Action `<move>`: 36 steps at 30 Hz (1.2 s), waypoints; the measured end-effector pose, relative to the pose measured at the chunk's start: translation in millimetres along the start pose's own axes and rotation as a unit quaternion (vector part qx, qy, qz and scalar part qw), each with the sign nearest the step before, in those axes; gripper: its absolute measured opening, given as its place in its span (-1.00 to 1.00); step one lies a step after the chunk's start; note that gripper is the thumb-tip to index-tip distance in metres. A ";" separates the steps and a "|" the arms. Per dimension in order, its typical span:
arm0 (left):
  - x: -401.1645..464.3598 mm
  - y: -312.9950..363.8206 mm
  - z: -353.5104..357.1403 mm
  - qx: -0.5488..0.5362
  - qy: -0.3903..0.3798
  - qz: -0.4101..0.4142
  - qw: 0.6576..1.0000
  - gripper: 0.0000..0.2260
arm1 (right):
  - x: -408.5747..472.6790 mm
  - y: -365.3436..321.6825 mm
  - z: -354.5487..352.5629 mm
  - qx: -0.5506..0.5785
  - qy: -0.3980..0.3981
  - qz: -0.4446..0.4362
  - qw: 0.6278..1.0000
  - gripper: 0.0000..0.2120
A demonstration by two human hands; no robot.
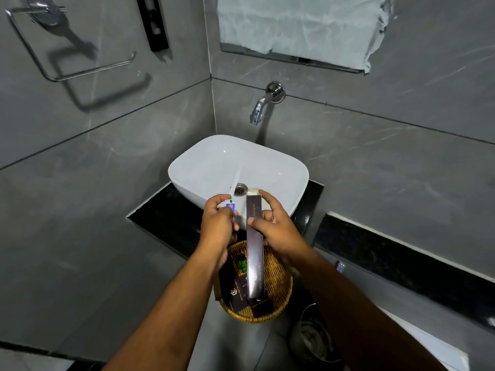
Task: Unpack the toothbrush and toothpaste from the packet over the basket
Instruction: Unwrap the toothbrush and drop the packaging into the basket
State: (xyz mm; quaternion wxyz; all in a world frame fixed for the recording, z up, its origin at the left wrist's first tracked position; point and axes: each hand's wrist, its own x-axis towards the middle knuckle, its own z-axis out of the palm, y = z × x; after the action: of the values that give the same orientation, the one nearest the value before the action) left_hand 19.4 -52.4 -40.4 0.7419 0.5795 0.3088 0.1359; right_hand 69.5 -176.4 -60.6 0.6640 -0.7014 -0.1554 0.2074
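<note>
your right hand clamps the long dark packet, thumb across its front, fingers behind. your left hand pinches a small toothpaste tube just left of it. below your fingers, the wicker basket holds dark boxes.

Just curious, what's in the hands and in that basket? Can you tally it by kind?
Long dark packet held in the right hand: 1
Small toothpaste tube in the left hand: 1
Dark boxes in the basket: at least 2
Green item: 1
Total: at least 5
</note>
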 end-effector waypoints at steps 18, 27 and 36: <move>-28.5 -59.5 38.5 0.098 -0.070 -0.006 0.993 -0.86 | -50.4 75.6 -185.9 -0.168 0.367 0.047 0.914 -0.67; -35.3 -58.3 87.7 0.105 -0.122 -0.032 0.986 -0.78 | -111.2 182.8 -197.3 -0.310 0.306 0.109 0.893 -0.76; -26.2 -62.3 86.1 0.114 -0.118 -0.033 0.986 -0.77 | -126.1 230.6 -209.7 -0.327 0.246 0.200 0.890 -0.70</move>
State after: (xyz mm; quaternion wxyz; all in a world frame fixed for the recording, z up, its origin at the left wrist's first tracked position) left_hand 42.4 -152.0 -79.5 0.7065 0.6614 0.2517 0.0060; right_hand 51.4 -436.6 -272.9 0.3581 -0.9238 0.0973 0.0946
